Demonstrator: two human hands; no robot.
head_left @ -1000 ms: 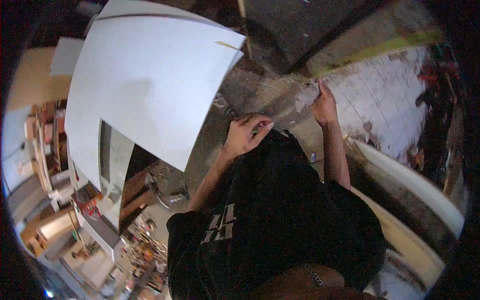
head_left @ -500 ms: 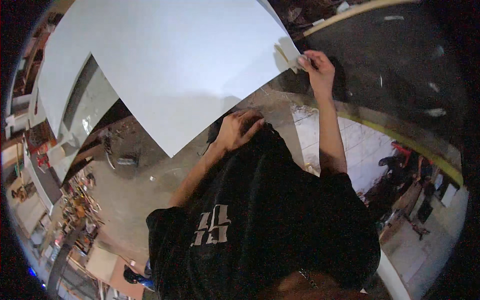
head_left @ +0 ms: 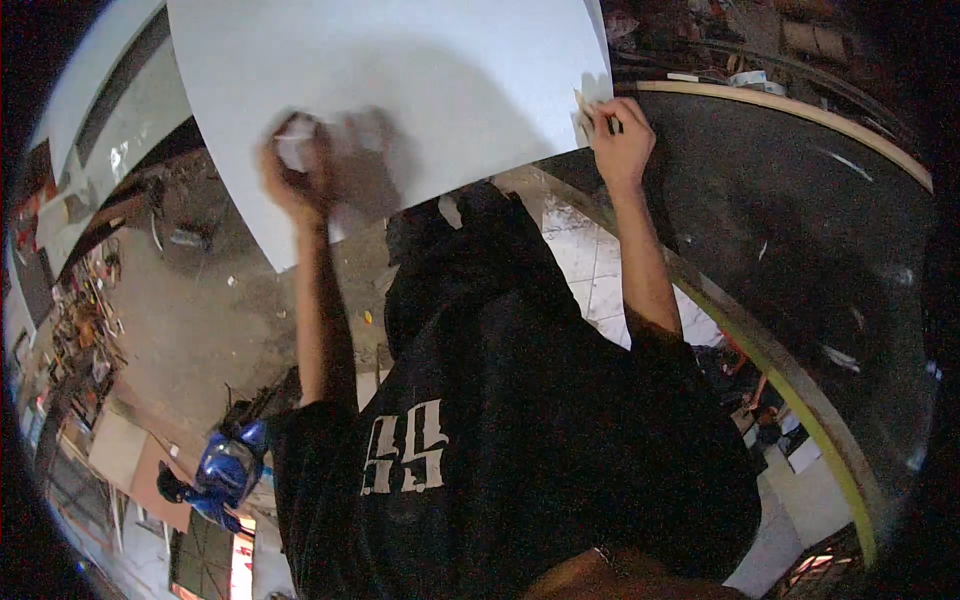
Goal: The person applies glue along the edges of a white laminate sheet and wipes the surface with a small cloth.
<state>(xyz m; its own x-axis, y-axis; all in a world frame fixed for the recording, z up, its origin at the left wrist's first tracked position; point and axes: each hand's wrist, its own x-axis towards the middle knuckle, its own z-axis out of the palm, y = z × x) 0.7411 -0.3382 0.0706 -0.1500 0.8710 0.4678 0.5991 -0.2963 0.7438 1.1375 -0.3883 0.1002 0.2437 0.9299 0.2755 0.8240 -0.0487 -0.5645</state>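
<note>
A large white sheet (head_left: 470,90) spreads across the upper middle, its near edge slanting toward me. At its right edge my right hand (head_left: 624,145) is closed in a pinch on a small tan strip (head_left: 580,103). Whether the strip is stuck to the sheet or part of it, I cannot tell. My left hand (head_left: 296,170) hovers over the sheet's near left part and casts a shadow on it. Motion smears its curled fingers, and whether anything is between them is unclear.
A dark tabletop (head_left: 770,200) with a pale wooden edge lies on the right. Beyond the floor (head_left: 190,290) at left is a cluttered heap of wood pieces (head_left: 85,325). A blue motorcycle (head_left: 228,465) stands at lower left.
My left hand has risen from near my shirt to over the sheet, moving left and away. My right hand stays at the sheet's edge. The view has shifted, with the sheet's near corner now further left.
</note>
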